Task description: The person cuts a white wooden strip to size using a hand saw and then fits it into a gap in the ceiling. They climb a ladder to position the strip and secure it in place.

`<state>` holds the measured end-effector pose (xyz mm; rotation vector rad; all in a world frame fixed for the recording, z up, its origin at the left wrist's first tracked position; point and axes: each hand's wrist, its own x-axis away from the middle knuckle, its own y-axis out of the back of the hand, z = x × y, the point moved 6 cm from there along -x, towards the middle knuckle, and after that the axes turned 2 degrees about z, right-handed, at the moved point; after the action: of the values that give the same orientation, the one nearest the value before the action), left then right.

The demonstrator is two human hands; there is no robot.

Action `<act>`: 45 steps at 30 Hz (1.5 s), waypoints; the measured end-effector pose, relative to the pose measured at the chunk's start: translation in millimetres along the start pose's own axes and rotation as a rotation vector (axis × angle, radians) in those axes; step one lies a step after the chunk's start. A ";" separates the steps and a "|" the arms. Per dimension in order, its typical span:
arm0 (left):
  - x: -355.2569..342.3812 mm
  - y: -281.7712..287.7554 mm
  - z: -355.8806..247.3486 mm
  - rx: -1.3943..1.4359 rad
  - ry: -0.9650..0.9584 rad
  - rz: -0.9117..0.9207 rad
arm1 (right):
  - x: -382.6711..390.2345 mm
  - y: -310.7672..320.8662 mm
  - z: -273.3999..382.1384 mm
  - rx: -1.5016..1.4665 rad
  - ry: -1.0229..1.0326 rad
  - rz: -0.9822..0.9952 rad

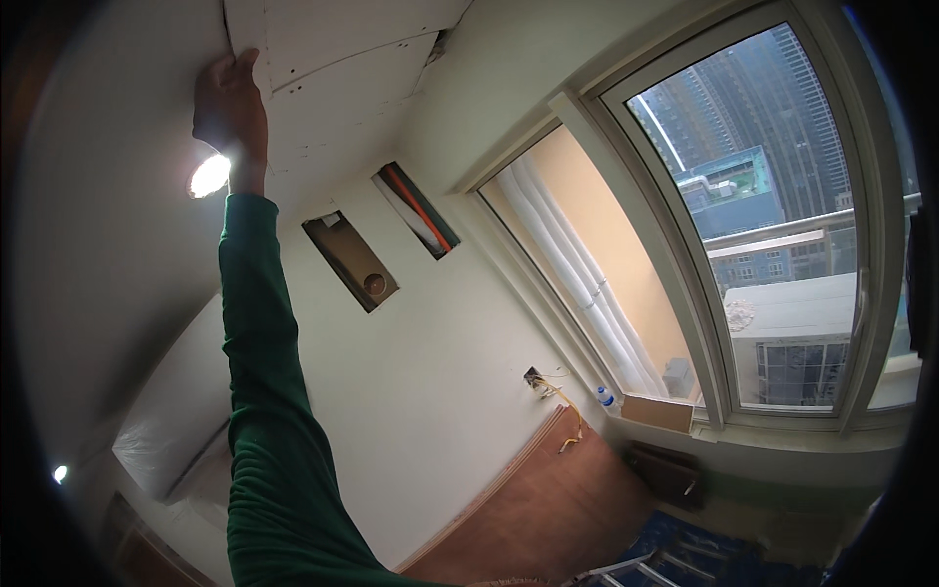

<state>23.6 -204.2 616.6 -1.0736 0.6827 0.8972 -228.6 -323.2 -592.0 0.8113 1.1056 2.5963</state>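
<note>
My left hand (232, 103), in a long green sleeve (264, 372), is raised high to the white ceiling (342, 44). Its fingers are drawn together near the lower end of a thin dark line (228, 27) running along the ceiling. Whatever the fingertips may hold is too small or hidden to make out. Just below the hand, beside the wrist, shines a round ceiling light (209, 177). Cracked seams and small dark dots mark the ceiling boards to the right of the hand. My right hand is out of view.
Two rectangular openings (350, 262) (416, 210) cut the white surface ahead. Large framed windows (748, 205) fill the right side. Below stand a brown board (548, 499), loose yellow wires (570, 416) and a metal ladder (636, 567). Clear plastic sheeting (176, 421) hangs at left.
</note>
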 end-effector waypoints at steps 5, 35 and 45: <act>4.8 7.4 -15.6 0.032 -0.061 -0.082 | 5.0 4.0 -7.2 0.004 -0.089 0.062; 18.2 3.4 -12.8 0.007 -0.009 -0.202 | -22.7 4.8 -33.6 0.106 -0.134 0.205; 33.2 -17.2 -29.5 -0.016 -0.247 -0.210 | -30.7 5.5 -20.3 0.123 -0.108 0.203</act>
<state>53.3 -226.2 586.5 -1.0073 0.3516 0.8360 -214.4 -351.0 -612.1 1.1321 1.2190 2.6278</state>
